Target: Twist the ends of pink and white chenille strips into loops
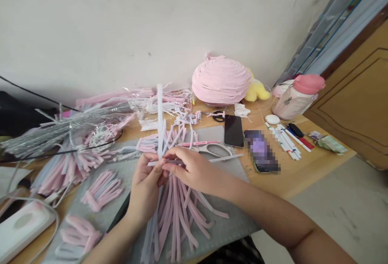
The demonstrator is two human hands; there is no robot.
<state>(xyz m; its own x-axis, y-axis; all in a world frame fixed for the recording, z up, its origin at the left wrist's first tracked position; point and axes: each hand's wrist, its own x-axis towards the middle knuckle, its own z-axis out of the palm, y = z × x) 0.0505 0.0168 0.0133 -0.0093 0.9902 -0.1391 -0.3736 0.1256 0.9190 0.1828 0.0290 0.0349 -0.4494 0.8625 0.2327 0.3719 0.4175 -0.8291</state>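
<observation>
Closed in a pinch, my left hand [146,185] grips a pale white-lavender pipe cleaner [159,114] that stands upright above the fingers. My right hand [195,171] meets it at the fingertips, pinching a second pale pipe cleaner [227,157] that crosses sideways and sticks out to the right. The exact crossing is partly hidden by my fingers. Below both hands, long pink and lavender pipe cleaners [177,223] fan out over a grey cutting mat [239,215]. Light-handled scissors [216,150] lie just behind my right hand.
Folded pipe cleaner bundles [101,189] lie left, near silvery stems [63,124] and a white device with a cable [26,227]. Behind are a pink wrapped dome [221,80] and black scissors [218,116]. Two phones [233,130], markers [285,140] and a bottle [291,104] are right.
</observation>
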